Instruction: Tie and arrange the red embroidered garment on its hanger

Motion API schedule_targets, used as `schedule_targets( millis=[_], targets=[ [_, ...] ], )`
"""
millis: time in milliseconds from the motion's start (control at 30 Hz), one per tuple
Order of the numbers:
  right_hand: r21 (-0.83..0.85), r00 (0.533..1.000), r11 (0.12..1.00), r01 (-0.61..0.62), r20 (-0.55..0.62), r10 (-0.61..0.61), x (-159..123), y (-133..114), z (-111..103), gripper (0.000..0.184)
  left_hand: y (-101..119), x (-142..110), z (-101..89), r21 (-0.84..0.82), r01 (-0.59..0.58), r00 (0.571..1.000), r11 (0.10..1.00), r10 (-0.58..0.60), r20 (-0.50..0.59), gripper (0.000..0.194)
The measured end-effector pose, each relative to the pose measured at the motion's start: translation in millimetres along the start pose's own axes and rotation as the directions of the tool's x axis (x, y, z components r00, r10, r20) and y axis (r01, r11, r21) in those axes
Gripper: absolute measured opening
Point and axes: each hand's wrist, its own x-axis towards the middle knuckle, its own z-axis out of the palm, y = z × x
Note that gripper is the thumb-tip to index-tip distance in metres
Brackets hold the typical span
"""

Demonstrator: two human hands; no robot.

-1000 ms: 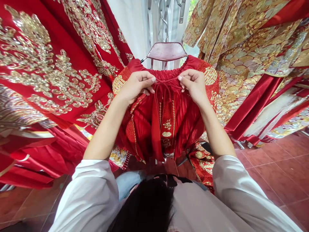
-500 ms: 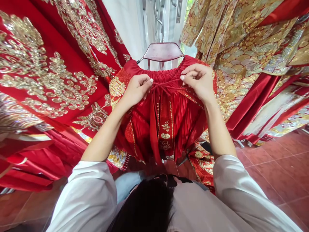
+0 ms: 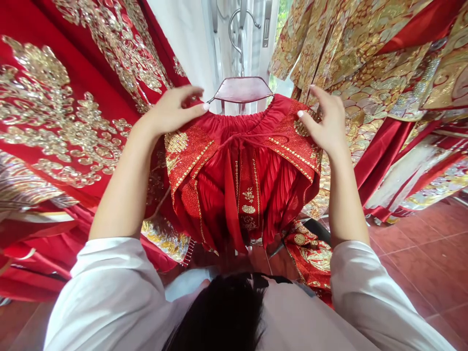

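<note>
A red pleated skirt [image 3: 214,181] with gold trim hangs from a hanger [image 3: 244,89] in front of me. Its gathered waistband curves below the hanger's flat middle, and a thin red tie cord [image 3: 258,138] is knotted in a bow at the centre front. Beside the skirt's upper left corner is my left hand [image 3: 171,111], fingers apart, its thumb near the hanger's end. My right hand [image 3: 325,117] is by the upper right corner with thumb and fingers spread. Neither hand holds anything that I can see.
Red garments with sequin embroidery [image 3: 91,131] hang close on the left. Gold patterned garments [image 3: 361,63] hang on the right. A red and gold embroidered cloth [image 3: 310,248] lies low at the right, above the red tiled floor [image 3: 420,248].
Both hands have let go of the tie cord and moved outward to the skirt's two upper corners. The bow stays at the centre, its loops now hanging loose.
</note>
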Motion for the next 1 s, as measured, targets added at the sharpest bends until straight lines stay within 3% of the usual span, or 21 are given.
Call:
schedule_targets(
  millis=[67,100,200,267,333,400,467,533,600,633,733,833,1000],
  targets=[
    [0.024,0.998,0.999,-0.044,0.052,0.043,1,13,0,0.045,-12,3,6.4,-0.035,0.067,0.994,0.997,-0.064,0.083,0.036],
    [0.05,0.996,0.996,-0.072,0.053,0.069,2,19,2,0.047,-16,3,11.5,-0.031,0.085,0.995,0.996,-0.083,0.064,0.042],
    [0.125,0.988,0.982,-0.143,-0.043,0.15,8,33,5,0.047,-22,-4,31.0,0.005,0.133,0.972,0.991,-0.129,-0.195,0.049],
    [0.21,0.973,0.957,-0.202,-0.066,0.22,14,38,6,0.044,-22,-10,45.2,-0.015,0.181,0.897,0.983,-0.171,-0.408,0.046],
    [0.352,0.948,0.887,-0.299,0.006,0.318,17,40,7,0.043,-22,-16,57.2,-0.053,0.186,0.809,0.981,-0.183,-0.559,0.041],
    [0.493,0.901,0.76,-0.422,0.134,0.413,19,42,7,0.037,-20,-22,62.7,-0.058,0.146,0.788,0.988,-0.152,-0.597,0.036],
    [0.563,0.843,0.635,-0.529,0.268,0.466,21,43,5,0.031,-17,-25,58.1,-0.027,0.128,0.835,0.991,-0.123,-0.536,0.031],
    [0.537,0.81,0.607,-0.586,0.38,0.447,27,45,1,0.029,-16,-25,43.7,0.02,0.137,0.91,0.99,-0.117,-0.397,0.032],
    [0.456,0.82,0.695,-0.555,0.439,0.367,38,44,-4,0.031,-15,-20,24.5,0.038,0.132,0.977,0.991,-0.123,-0.177,0.034],
    [0.423,0.845,0.76,-0.494,0.44,0.305,44,42,-5,0.031,-16,-17,15.5,0.024,0.129,0.99,0.991,-0.128,-0.056,0.033],
    [0.37,0.89,0.899,-0.235,0.453,0.047,58,29,-4,0.028,-17,-7,-0.8,-0.028,0.171,0.972,0.985,-0.164,0.168,0.029],
    [0.31,0.874,0.945,-0.104,0.482,-0.062,61,18,6,0.034,-19,-1,0.1,-0.049,0.205,0.97,0.978,-0.196,0.143,0.038],
    [0.316,0.971,0.942,-0.114,0.237,0.039,59,19,26,0.049,-23,14,13.2,-0.257,0.131,0.99,0.957,-0.142,-0.025,0.051]
  ],
)
